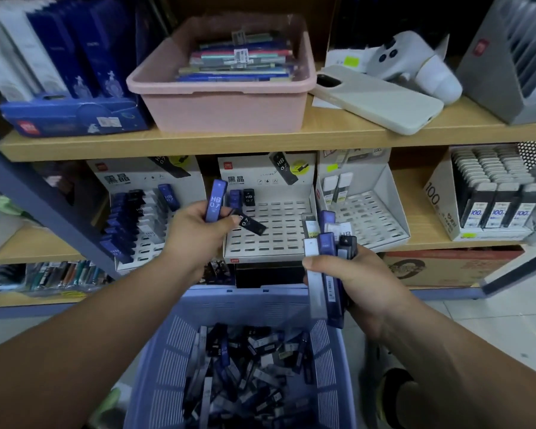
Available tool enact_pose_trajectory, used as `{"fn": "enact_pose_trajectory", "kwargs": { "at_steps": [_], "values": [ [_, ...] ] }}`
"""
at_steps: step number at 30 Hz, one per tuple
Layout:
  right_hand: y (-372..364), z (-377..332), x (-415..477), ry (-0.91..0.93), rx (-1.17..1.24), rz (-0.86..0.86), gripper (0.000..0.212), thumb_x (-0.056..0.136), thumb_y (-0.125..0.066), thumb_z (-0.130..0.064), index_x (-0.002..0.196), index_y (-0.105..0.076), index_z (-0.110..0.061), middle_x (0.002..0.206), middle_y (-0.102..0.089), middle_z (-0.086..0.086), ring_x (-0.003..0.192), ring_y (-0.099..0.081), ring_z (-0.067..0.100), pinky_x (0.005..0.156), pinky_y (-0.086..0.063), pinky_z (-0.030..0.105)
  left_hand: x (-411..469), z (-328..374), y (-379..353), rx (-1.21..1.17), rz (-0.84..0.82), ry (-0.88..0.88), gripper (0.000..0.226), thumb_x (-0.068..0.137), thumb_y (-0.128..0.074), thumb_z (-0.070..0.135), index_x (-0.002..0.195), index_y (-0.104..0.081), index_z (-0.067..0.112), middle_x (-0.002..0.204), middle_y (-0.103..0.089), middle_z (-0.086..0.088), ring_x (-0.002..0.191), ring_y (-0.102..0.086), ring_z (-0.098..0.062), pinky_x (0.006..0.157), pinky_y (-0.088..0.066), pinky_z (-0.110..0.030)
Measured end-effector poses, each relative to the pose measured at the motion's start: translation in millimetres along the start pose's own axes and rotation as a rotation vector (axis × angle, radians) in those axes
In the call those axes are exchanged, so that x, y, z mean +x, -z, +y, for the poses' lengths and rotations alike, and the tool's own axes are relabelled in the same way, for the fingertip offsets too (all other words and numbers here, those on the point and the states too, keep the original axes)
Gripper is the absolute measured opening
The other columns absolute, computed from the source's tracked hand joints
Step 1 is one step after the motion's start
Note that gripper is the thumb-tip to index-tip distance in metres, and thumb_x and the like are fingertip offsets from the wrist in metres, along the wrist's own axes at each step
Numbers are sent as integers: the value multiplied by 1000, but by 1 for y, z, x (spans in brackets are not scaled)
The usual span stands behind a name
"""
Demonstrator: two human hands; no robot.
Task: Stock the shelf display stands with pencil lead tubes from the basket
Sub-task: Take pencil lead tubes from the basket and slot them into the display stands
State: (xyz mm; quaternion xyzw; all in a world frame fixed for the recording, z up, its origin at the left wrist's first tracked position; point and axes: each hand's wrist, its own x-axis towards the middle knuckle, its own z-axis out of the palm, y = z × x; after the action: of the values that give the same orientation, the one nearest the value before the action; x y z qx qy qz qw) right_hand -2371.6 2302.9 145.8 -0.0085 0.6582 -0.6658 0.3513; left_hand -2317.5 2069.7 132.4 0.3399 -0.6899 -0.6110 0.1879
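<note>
My left hand point(195, 233) grips a blue HB 0.7 lead tube point(215, 201) and a black tube point(252, 223), held over the middle white display stand point(279, 233). That stand holds a blue and a black tube point(248, 197) at its back left; most slots are bare. My right hand point(350, 280) is shut on a bundle of lead tubes point(328, 267), blue, white and dark, above the lilac basket point(167, 366). The basket is heaped with loose tubes point(245, 366). The left stand point(143, 218) carries a row of blue tubes.
A right stand point(369, 218) holds two white tubes at the back. A box of 100-count packs point(489, 205) stands further right. The upper shelf point(198, 144) bears a pink tub point(223, 100), a phone point(378, 100) and a white device point(415, 63).
</note>
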Motion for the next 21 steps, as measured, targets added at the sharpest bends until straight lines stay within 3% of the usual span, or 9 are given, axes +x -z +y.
{"fn": "enact_pose_trajectory", "kwargs": {
  "at_steps": [3, 8, 11, 13, 16, 21],
  "values": [
    [1, 1, 2, -7, -14, 0, 28, 75, -83, -10, 102, -75, -11, 95, -78, 9, 93, -74, 30, 89, -56, 45, 23, 5, -2, 139, 42, -149, 17, 83, -78, 9, 80, -70, 23, 74, -68, 8, 56, -59, 2, 58, -48, -14],
    [-2, 4, 5, -11, -26, -14, 30, 75, -82, -7, 104, -73, -10, 99, -77, 11, 96, -73, 33, 90, -56, 46, 59, 0, -11, 355, 41, -304, 7, 86, -76, 15, 93, -75, 15, 84, -71, -1, 70, -61, -13, 56, -43, -9],
    [-2, 5, 8, -6, -31, -20, 32, 75, -81, -6, 106, -73, -10, 102, -77, 11, 99, -72, 33, 95, -54, 49, 74, -3, -13, 492, 3, -381, 4, 88, -74, 18, 87, -71, 20, 77, -66, 2, 72, -59, -18, 58, -42, -18],
    [-3, 6, 10, -5, -39, -11, 31, 75, -82, -7, 104, -74, -10, 101, -77, 11, 98, -72, 34, 94, -54, 49, 83, -7, -11, 555, -12, -409, 5, 88, -74, 20, 93, -75, 18, 78, -65, 3, 76, -61, -20, 65, -40, -22],
    [-5, 7, 12, -7, -42, -5, 31, 73, -83, -7, 103, -74, -9, 99, -77, 12, 97, -72, 33, 89, -55, 46, 91, -6, -9, 625, -44, -420, 17, 89, -73, 19, 105, -76, 16, 82, -65, 3, 79, -60, -18, 64, -38, -21],
    [-8, 8, 17, -11, -48, -27, 36, 69, -87, -10, 103, -74, -10, 100, -77, 11, 96, -73, 32, 84, -57, 42, 101, -2, -8, 720, -91, -409, 21, 88, -74, 22, 108, -77, 17, 88, -73, -3, 83, -63, -20, 68, -40, -24]
  ]
}}
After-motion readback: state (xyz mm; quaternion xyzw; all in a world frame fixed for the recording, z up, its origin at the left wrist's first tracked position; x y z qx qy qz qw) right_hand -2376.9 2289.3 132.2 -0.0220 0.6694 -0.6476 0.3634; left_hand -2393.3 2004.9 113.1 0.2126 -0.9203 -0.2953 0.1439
